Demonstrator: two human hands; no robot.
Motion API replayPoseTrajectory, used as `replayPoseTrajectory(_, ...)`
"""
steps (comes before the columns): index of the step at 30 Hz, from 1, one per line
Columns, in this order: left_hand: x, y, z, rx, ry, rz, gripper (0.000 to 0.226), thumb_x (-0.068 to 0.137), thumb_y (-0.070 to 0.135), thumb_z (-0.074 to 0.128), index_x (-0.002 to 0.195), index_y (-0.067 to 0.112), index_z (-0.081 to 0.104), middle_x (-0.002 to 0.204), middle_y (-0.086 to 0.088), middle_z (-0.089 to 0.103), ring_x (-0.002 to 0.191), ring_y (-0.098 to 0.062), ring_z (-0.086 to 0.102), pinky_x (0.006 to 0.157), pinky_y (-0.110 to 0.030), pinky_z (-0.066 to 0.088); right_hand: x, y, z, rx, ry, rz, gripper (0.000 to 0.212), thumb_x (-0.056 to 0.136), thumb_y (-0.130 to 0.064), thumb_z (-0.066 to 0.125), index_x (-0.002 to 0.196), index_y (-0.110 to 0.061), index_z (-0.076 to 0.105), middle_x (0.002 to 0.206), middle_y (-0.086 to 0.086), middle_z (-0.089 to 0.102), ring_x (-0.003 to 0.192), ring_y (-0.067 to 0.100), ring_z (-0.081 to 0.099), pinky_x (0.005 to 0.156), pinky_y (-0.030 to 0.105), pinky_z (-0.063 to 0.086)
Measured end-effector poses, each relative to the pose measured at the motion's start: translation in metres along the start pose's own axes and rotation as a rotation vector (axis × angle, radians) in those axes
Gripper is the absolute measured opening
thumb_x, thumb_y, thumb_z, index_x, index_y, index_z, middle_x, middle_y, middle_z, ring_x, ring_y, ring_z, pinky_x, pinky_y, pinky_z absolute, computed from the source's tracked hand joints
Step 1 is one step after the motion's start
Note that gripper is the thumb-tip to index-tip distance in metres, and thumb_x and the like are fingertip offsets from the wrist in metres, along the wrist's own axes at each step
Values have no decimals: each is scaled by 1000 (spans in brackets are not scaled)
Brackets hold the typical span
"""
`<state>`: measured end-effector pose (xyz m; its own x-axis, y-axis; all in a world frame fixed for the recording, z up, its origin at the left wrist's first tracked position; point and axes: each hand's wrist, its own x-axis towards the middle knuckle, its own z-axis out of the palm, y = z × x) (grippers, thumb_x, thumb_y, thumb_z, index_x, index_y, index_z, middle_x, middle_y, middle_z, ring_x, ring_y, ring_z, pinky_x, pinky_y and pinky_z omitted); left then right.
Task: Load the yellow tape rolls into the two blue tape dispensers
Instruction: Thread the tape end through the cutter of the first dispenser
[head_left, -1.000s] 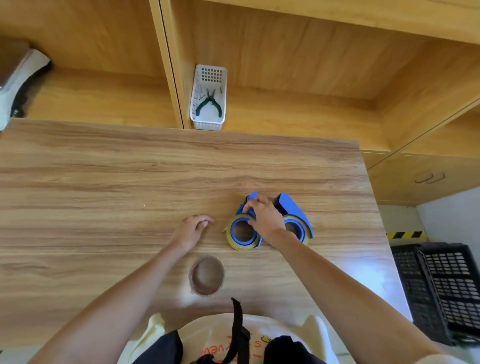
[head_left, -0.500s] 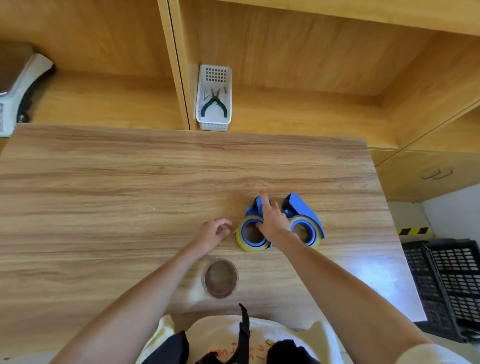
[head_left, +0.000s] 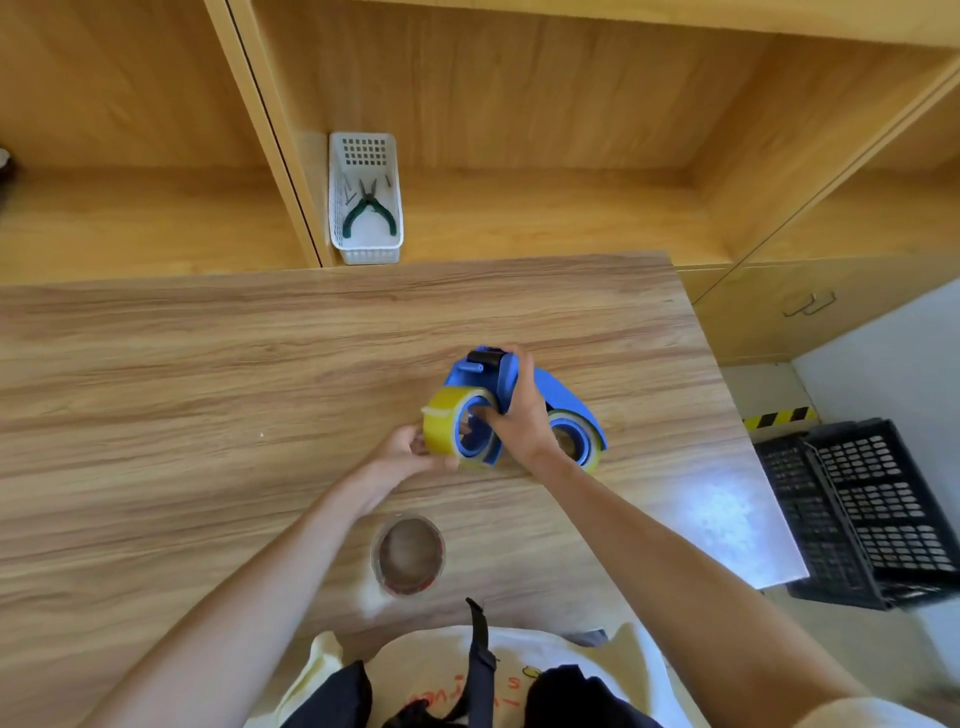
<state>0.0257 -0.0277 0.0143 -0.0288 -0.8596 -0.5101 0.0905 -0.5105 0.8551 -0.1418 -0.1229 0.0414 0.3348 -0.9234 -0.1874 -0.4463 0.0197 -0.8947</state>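
Two blue tape dispensers sit side by side on the wooden table (head_left: 208, 389), each with a yellow tape roll on its hub. My right hand (head_left: 519, 415) grips the left dispenser (head_left: 480, 371) by its frame and holds it tilted up off the table. Its yellow roll (head_left: 441, 421) faces left, and my left hand (head_left: 410, 452) pinches the roll's lower left edge. The right dispenser (head_left: 566, 402) lies on the table behind my right wrist, partly hidden, with its yellow roll (head_left: 595, 460) showing at the lower edge.
A clear tape roll with a brown core (head_left: 408, 553) lies on the table near my body. A white basket (head_left: 366, 249) holding green pliers stands on the shelf beyond the table. Black crates (head_left: 872, 514) stand on the floor at the right.
My right hand has closed around the left dispenser and tilted it up off the table. My left hand has moved right from a loose fist onto the yellow roll's edge.
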Motion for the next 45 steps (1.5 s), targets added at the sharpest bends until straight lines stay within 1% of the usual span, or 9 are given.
replayPoseTrajectory(5,-7,17,0,-279,-83,123,72,47,42,97,106,12,71,103,0,77,96,-9,70,85,-20,55,1,-2,-1,153,-17,3,78,79,-4,75,138,-22,27,127,3,54,116,21,57,93,27,48)
replayPoseTrajectory(13,-20,32,-1,-271,-37,192,65,59,52,89,106,11,67,91,-2,76,95,-13,69,88,-25,49,-2,-11,-8,185,-204,68,62,100,-29,51,153,-35,20,144,-1,45,131,13,46,112,46,39)
replayPoseTrajectory(18,-36,40,8,-188,36,239,81,50,58,90,107,8,64,83,0,78,87,-9,72,75,-17,53,-20,-34,-11,-19,-119,-148,47,98,-46,50,143,-44,40,158,-7,26,148,4,14,119,36,21)
replayPoseTrajectory(23,-48,34,23,-205,131,255,66,53,49,89,106,16,68,85,5,76,79,-7,71,69,-17,54,-39,-46,-3,-116,-10,-438,31,84,-35,73,115,-31,72,138,-10,53,131,9,44,109,28,34)
replayPoseTrajectory(28,-61,32,29,-163,229,283,18,78,29,80,93,24,72,76,6,75,73,-5,71,67,-15,53,-41,-49,4,-164,36,-358,24,82,-35,74,105,-33,76,120,-20,64,116,10,52,98,20,37)
replayPoseTrajectory(31,-67,33,30,-113,270,291,25,69,49,75,87,31,74,75,6,73,70,-5,66,66,-17,51,-39,-51,4,-148,45,-293,21,81,-37,74,101,-34,77,115,-20,67,113,7,52,95,20,39)
replayPoseTrajectory(36,-70,36,31,-25,334,337,50,72,57,68,88,9,69,73,-20,70,65,-13,63,64,-24,49,-36,-55,6,-108,93,-216,10,88,-30,69,89,-24,78,108,-16,71,108,7,56,94,29,45)
replayPoseTrajectory(40,-73,37,35,17,453,368,47,78,58,62,76,11,68,62,-14,71,56,-15,63,58,-22,46,-30,-49,5,-9,135,-151,19,93,-28,64,78,-34,73,104,-13,66,103,11,62,91,40,50)
replayPoseTrajectory(45,-73,38,34,21,488,377,54,77,59,61,73,5,67,59,-15,69,53,-14,62,54,-22,45,-33,-51,-1,87,25,-140,22,85,-42,69,90,-22,76,118,-16,61,116,-1,54,98,23,41)
